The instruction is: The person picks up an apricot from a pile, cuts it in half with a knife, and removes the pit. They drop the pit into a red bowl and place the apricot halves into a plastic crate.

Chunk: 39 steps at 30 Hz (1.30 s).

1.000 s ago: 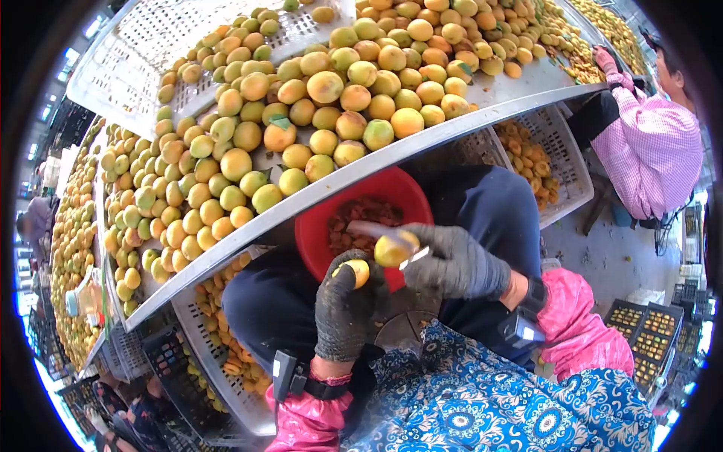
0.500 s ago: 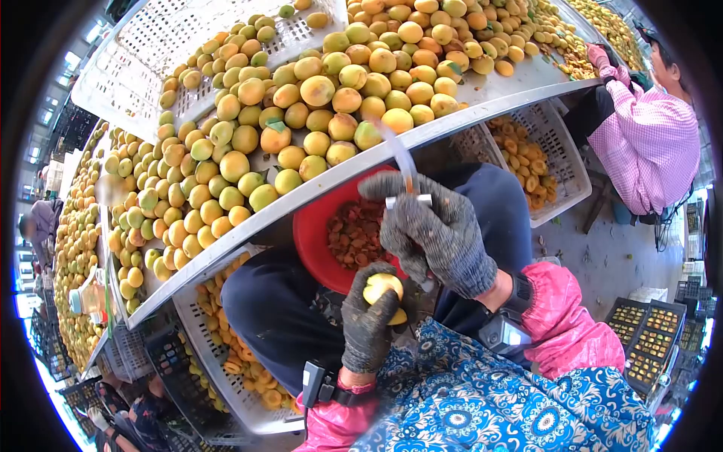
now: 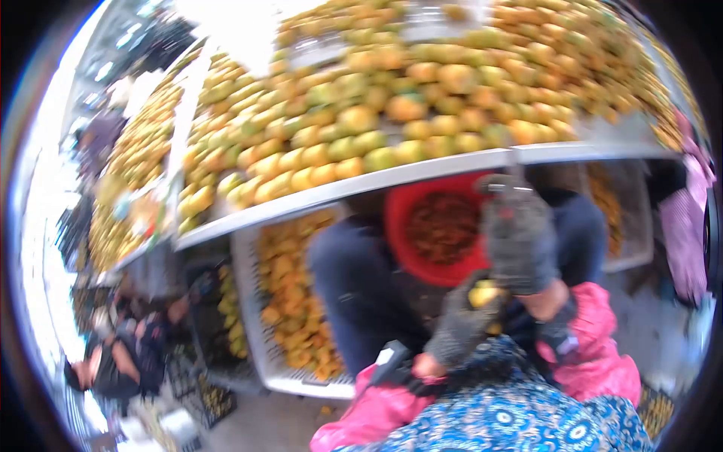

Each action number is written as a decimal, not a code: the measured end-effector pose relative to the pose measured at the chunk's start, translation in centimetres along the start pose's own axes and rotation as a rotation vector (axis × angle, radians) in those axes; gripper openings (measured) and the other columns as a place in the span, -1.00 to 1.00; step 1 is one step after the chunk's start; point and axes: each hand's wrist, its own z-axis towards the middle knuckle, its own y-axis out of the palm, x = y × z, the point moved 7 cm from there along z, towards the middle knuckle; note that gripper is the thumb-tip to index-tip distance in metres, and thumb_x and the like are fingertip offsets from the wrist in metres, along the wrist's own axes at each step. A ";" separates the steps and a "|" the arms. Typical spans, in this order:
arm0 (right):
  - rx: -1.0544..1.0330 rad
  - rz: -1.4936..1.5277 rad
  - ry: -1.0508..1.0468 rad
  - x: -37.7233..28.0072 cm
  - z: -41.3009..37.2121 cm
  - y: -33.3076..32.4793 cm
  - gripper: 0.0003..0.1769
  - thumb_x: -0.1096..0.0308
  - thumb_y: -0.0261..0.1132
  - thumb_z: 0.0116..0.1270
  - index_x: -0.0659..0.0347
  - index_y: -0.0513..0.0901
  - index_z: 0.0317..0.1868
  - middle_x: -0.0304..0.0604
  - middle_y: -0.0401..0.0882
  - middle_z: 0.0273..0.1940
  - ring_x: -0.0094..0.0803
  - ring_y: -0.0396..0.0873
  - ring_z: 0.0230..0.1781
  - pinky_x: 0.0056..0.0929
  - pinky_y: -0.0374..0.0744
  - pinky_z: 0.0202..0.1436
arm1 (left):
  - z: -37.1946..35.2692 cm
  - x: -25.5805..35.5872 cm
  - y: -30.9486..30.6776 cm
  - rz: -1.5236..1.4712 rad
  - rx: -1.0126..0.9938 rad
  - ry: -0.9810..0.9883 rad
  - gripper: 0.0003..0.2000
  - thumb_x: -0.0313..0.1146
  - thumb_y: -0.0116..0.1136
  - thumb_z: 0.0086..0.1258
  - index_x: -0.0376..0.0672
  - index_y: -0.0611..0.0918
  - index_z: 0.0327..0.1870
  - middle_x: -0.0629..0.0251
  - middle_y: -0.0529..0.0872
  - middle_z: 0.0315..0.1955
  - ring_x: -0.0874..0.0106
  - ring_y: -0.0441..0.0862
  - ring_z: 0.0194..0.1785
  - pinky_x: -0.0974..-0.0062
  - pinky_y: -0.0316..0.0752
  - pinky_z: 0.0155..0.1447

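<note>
My left hand [image 3: 467,316], in a dark grey knitted glove, is closed around a yellow apricot [image 3: 484,293] that shows between thumb and fingers. Just above it and to the right, my gloved right hand [image 3: 520,237] is closed on a small knife [image 3: 515,164], whose narrow, blurred blade points up towards the table edge. Beside the right hand, between my knees, stands a red basin [image 3: 395,245] holding reddish-brown pits [image 3: 443,226]. Motion blur hides the exact finger positions.
Whole apricots [image 3: 354,124] cover the metal-edged table [image 3: 354,193] ahead. A white crate [image 3: 252,316] of opened apricots stands at my left knee, another crate [image 3: 640,218] beyond my right knee. Co-workers sit at far left [image 3: 113,361] and far right [image 3: 689,226].
The view has swung left and blurred, so everything sits further right in it. My hands are closer together, the right nearly above the left. Both keep their hold.
</note>
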 end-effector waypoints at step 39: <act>-0.019 0.044 0.629 2.7 1.4 12.8 -0.68 0.00 0.10 0.47 0.06 0.52 -0.09 -0.56 0.02 -0.72 -0.76 -0.04 -0.89 -0.66 -0.06 -0.92 | -1.5 2.9 -6.3 0.085 0.253 0.625 -0.60 -0.35 0.22 0.26 -0.25 0.45 0.08 -0.08 0.60 -0.33 -0.01 0.60 -0.26 0.21 0.46 -0.24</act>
